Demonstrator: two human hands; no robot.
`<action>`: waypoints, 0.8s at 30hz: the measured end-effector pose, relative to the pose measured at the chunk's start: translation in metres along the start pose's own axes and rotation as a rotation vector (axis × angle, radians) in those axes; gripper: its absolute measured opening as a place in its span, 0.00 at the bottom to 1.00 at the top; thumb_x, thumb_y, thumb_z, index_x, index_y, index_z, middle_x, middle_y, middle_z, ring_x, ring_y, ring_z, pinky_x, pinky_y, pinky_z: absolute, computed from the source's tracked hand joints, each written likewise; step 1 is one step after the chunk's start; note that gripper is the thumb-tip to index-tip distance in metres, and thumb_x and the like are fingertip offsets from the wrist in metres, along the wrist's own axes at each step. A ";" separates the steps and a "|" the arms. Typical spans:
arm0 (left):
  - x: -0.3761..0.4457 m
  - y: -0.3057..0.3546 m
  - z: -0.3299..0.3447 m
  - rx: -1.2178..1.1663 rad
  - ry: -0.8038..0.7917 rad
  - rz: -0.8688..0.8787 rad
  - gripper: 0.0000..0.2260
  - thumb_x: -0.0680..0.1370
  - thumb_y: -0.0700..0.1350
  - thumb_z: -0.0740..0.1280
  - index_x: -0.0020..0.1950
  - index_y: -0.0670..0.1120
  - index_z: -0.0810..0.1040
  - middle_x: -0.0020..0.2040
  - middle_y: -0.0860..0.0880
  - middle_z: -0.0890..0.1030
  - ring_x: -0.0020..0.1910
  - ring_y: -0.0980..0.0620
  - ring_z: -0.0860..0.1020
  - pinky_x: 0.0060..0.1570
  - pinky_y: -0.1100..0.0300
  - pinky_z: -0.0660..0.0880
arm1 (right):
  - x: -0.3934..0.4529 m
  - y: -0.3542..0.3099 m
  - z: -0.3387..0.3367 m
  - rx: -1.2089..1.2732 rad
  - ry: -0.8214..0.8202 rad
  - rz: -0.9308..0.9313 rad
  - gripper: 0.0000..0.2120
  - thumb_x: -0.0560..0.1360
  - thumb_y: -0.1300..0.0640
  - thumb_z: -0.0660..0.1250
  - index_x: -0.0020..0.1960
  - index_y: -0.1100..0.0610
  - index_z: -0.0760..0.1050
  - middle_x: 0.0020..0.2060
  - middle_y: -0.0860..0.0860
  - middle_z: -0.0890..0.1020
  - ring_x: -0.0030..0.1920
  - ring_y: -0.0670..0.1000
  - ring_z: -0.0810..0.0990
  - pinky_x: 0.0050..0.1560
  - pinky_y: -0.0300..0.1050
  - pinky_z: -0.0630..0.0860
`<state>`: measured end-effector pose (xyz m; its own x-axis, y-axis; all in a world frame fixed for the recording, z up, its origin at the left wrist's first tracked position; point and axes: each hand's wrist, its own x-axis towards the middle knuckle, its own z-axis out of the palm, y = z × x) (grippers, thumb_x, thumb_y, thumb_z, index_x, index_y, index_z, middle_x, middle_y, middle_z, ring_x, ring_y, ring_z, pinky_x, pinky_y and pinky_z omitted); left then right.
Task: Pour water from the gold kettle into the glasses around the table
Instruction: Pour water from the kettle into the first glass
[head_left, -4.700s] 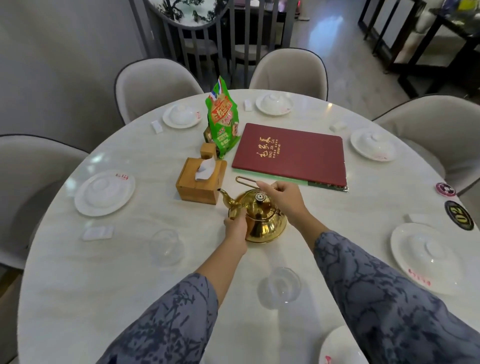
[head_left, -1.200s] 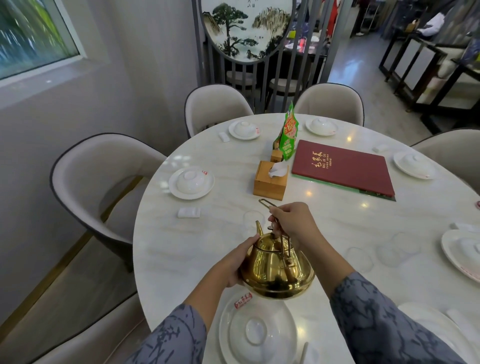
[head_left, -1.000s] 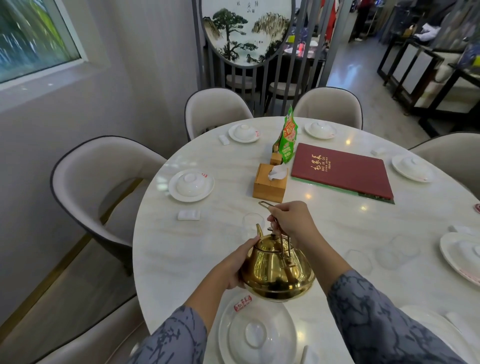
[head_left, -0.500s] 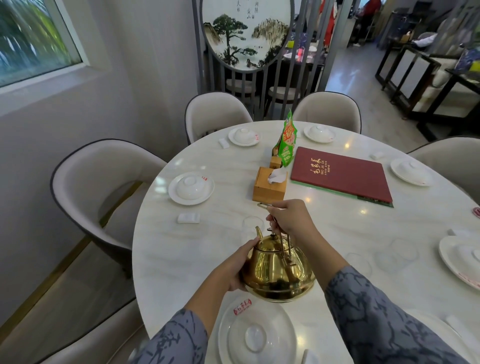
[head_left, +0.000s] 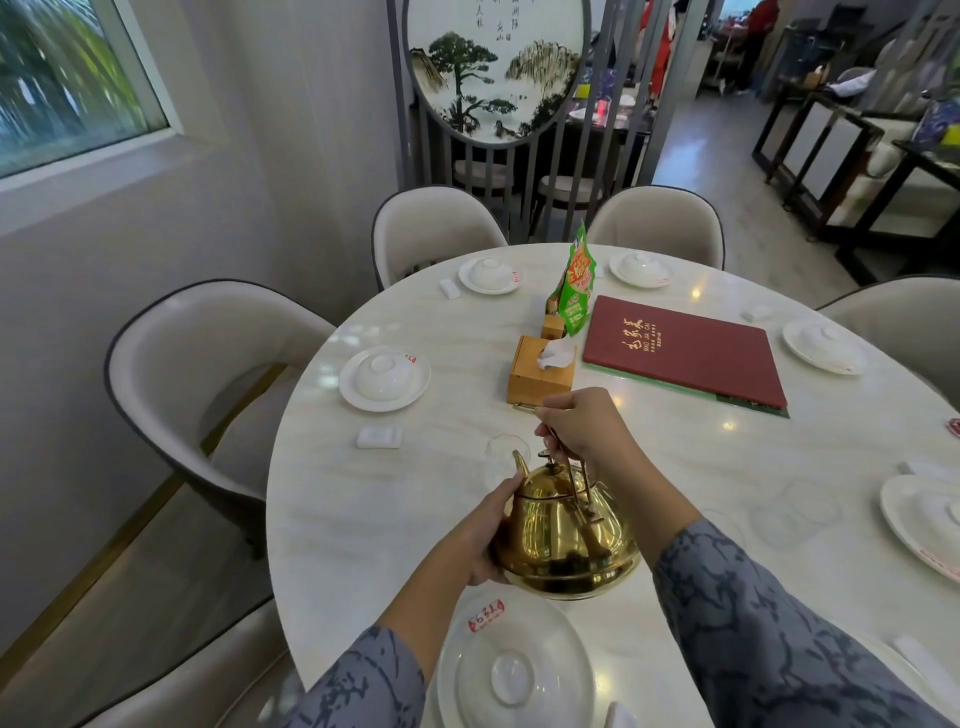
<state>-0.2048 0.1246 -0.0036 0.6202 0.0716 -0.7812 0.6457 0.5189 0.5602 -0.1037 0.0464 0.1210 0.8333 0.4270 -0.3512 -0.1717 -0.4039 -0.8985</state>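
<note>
The gold kettle (head_left: 563, 532) hangs above the near edge of the round marble table (head_left: 322, 499), held upright. My right hand (head_left: 584, 428) grips its thin handle from above. My left hand (head_left: 480, 540) cups the kettle's left side under the spout, which points away from me. A clear glass (head_left: 506, 457) stands on the table just beyond the spout. Two more clear glasses (head_left: 802, 506) stand to the right, faint against the marble.
White plates with upturned bowls (head_left: 384, 376) ring the table, one (head_left: 514, 670) right under the kettle. A wooden tissue box (head_left: 540, 369), a green snack bag (head_left: 576, 280) and a red menu (head_left: 685, 351) fill the middle. Beige chairs (head_left: 197, 379) surround the table.
Since 4.7 s ago the kettle has been lifted off the table centre and brought to the near left edge. Over the last second it has stayed nearly still in both hands.
</note>
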 end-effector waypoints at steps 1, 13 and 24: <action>0.000 -0.001 0.001 -0.005 0.000 -0.003 0.34 0.75 0.72 0.60 0.67 0.46 0.78 0.64 0.41 0.81 0.62 0.40 0.79 0.61 0.44 0.77 | 0.000 0.000 -0.001 -0.005 0.000 -0.001 0.14 0.79 0.66 0.63 0.64 0.67 0.74 0.31 0.57 0.78 0.26 0.50 0.72 0.25 0.41 0.70; 0.000 -0.004 0.012 -0.049 0.005 -0.001 0.37 0.74 0.73 0.60 0.69 0.46 0.77 0.66 0.41 0.80 0.65 0.39 0.78 0.65 0.42 0.76 | -0.002 -0.008 -0.009 -0.082 -0.012 -0.029 0.13 0.78 0.67 0.63 0.61 0.67 0.78 0.31 0.57 0.78 0.26 0.51 0.71 0.29 0.45 0.70; -0.001 -0.002 0.023 -0.077 -0.009 0.017 0.36 0.73 0.73 0.61 0.68 0.46 0.78 0.66 0.41 0.80 0.65 0.39 0.77 0.65 0.41 0.75 | 0.001 -0.014 -0.016 -0.118 -0.019 -0.026 0.11 0.78 0.68 0.62 0.59 0.66 0.78 0.31 0.57 0.78 0.26 0.51 0.71 0.29 0.44 0.71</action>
<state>-0.1963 0.1041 0.0021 0.6350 0.0734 -0.7690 0.5990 0.5818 0.5502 -0.0915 0.0394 0.1372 0.8263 0.4533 -0.3342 -0.0861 -0.4848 -0.8704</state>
